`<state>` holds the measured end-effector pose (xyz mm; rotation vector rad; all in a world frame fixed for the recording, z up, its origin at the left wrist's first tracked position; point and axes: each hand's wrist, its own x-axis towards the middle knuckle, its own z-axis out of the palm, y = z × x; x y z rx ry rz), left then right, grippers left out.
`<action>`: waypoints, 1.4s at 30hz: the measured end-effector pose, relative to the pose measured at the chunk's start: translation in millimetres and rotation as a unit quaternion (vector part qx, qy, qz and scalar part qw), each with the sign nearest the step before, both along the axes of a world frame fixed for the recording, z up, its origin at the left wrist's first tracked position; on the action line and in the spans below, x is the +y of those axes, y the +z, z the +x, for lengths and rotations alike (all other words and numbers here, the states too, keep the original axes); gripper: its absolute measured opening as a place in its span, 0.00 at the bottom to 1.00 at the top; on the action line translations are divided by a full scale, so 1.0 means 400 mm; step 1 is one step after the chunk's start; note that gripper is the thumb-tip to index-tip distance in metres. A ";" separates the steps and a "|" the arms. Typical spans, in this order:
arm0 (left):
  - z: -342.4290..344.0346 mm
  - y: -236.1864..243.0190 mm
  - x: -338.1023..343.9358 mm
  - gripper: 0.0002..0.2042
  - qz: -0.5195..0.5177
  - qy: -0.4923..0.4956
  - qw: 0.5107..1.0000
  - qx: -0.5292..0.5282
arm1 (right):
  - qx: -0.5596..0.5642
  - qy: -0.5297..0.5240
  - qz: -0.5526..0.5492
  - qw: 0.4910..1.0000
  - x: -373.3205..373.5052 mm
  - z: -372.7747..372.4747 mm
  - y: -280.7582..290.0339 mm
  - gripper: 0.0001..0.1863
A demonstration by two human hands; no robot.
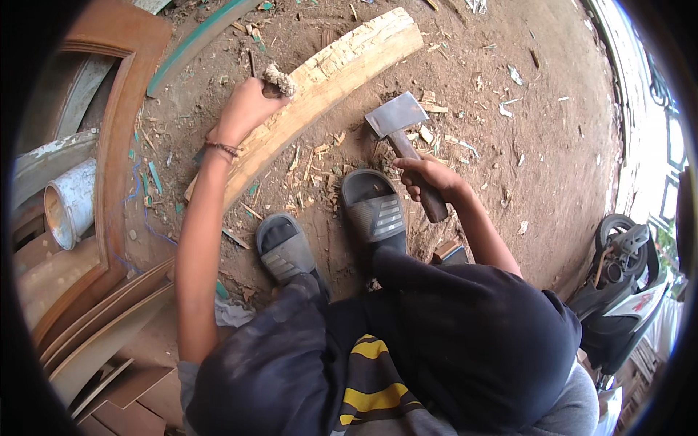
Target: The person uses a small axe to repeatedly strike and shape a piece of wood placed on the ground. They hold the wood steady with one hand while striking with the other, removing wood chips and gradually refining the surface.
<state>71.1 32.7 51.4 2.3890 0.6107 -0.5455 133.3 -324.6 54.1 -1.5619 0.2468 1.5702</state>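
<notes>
My left hand (251,109) is closed round a chisel, whose frayed, mushroomed wooden handle end (279,80) sticks out of the fist; its blade I cannot make out. That hand lies at the left edge of a long, curved, pale wooden beam (331,80), with rough-cut patches along its upper face. In my right hand (435,178) is a hammer (397,116) with a broad rectangular grey steel head and a thick dark wooden handle. Its head is held right of the beam, apart from it, above scattered chips.
Wood chips (313,163) litter the dirt floor round my sandalled feet (374,207). On the left stand a brown wooden frame (120,145), a white can (73,203) and stacked boards (109,320). A green curved strip (193,43) lies beyond; a motorbike (622,283) stands at right.
</notes>
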 end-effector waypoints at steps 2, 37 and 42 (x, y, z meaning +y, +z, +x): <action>-0.002 -0.001 -0.011 0.20 -0.002 -0.002 0.998 -0.059 | -0.004 -0.006 0.002 1.000 0.002 0.008 0.002 0.15; -0.009 0.204 -0.123 0.10 -0.342 0.270 0.839 -0.325 | -0.005 -0.025 -0.067 0.997 -0.043 0.023 0.072 0.12; 0.086 0.189 -0.157 0.08 -0.453 0.304 0.712 -0.442 | 0.009 -0.066 -0.085 0.994 -0.027 -0.005 0.072 0.11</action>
